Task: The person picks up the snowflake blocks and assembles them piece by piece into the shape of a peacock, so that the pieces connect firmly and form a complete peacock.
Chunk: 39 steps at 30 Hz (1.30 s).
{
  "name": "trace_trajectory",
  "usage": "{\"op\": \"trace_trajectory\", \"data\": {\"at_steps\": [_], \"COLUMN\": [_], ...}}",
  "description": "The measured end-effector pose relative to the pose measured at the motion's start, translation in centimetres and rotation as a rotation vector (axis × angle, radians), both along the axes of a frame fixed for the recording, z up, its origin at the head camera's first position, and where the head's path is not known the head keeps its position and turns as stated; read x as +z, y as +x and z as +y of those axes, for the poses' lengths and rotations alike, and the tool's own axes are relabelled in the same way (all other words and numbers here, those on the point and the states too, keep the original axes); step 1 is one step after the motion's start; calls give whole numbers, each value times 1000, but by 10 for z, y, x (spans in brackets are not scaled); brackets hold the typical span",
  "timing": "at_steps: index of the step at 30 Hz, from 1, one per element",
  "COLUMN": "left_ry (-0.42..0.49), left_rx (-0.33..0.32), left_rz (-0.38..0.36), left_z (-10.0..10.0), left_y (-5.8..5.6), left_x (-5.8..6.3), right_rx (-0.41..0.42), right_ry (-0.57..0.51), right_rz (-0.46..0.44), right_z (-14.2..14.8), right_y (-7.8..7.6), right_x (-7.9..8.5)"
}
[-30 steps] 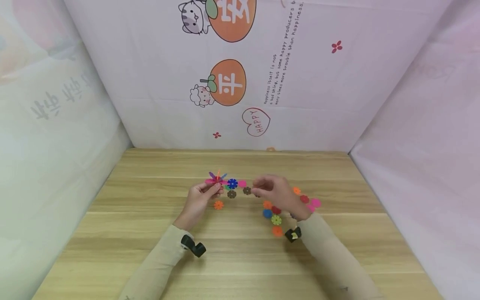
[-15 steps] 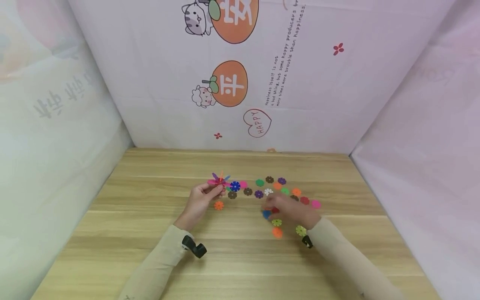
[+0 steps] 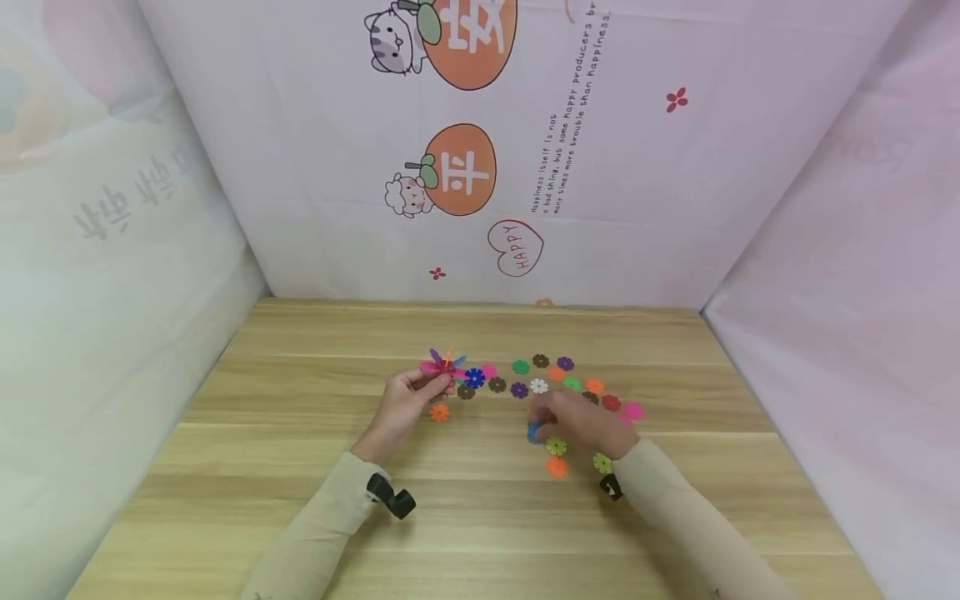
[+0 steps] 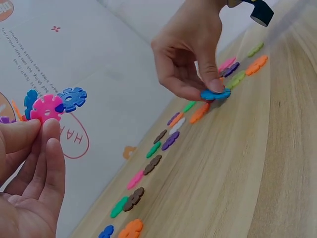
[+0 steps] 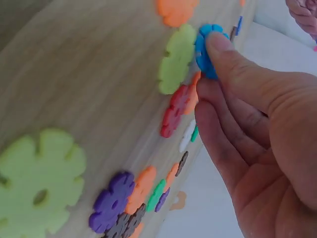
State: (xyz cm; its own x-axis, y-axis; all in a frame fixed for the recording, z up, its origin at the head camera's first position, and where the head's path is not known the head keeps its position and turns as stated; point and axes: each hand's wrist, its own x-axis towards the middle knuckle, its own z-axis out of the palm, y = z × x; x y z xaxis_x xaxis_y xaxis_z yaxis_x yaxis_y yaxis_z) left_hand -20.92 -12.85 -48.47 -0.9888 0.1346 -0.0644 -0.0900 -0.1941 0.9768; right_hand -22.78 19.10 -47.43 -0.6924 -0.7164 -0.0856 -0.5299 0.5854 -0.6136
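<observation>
My left hand [image 3: 399,410] pinches a cluster of interlocked plastic snowflake discs [image 4: 47,108] between thumb and fingers. Pink, blue, purple and orange pieces stick out of it at different angles. To the right, my right hand [image 3: 581,419] has thumb and fingertips on a blue snowflake disc [image 5: 204,49], pinching it at its edge. In the left wrist view this blue disc [image 4: 216,94] appears close over the table. Beside it lie a yellow-green disc [image 5: 177,59] and a red disc [image 5: 174,111]. My right hand partly covers the discs under it in the head view.
Several loose discs lie scattered on the wooden table [image 3: 465,517], among them a white one [image 3: 539,386], a dark blue one [image 3: 474,378] and an orange one [image 3: 439,412]. A printed cloth wall [image 3: 600,250] rises behind the table, with cloth walls at both sides.
My right hand has come down toward me from the row of brown and purple discs to the blue disc and taken hold of it. The left hand keeps its cluster, nearly still.
</observation>
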Motion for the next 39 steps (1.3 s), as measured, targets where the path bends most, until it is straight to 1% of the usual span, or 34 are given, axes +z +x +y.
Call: {"op": "trace_trajectory", "data": {"at_steps": [1, 3, 5, 8, 10, 13, 17, 19, 22, 27, 30, 34, 39], "left_ry": [-7, -33, -51, -73, -79, -89, -96, -96, -106, -132, -123, -119, -123], "left_rx": [1, 0, -1, -9, -12, -4, 8, 2, -8, -19, -27, -32, -28], "left_rz": [6, 24, 43, 70, 82, 82, 75, 81, 96, 128, 135, 126, 117], "left_z": [0, 1, 1, 1, 2, 2, 2, 2, 3, 4, 4, 4, 4], "left_y": [0, 0, 1, 1, 1, 1, 1, 2, 2, 4, 5, 5, 5], "left_x": [0, 0, 0, 0, 0, 0, 0, -1, 0, 2, 2, 2, 3], "right_rx": [-22, -59, -99, -154, -191, -249, -333, -370, -408, -426, -434, -430, -407], "right_ry": [-13, -39, -68, -148, -212, -307, -396, -449, -555, -739, -805, -830, -813], "right_rz": [-20, -15, 31, 96, 122, 132, 138, 143, 167, 176, 177, 190, 175], "right_z": [-1, -2, -4, -8, -10, -16, -28, -34, -42, -57, -66, -75, -81], "right_y": [-1, -3, -6, -14, -19, -24, -26, -24, -22, -14, -10, -9, -7], "right_x": [1, 4, 8, 14, 19, 26, 35, 37, 34, 22, 18, 16, 16]}}
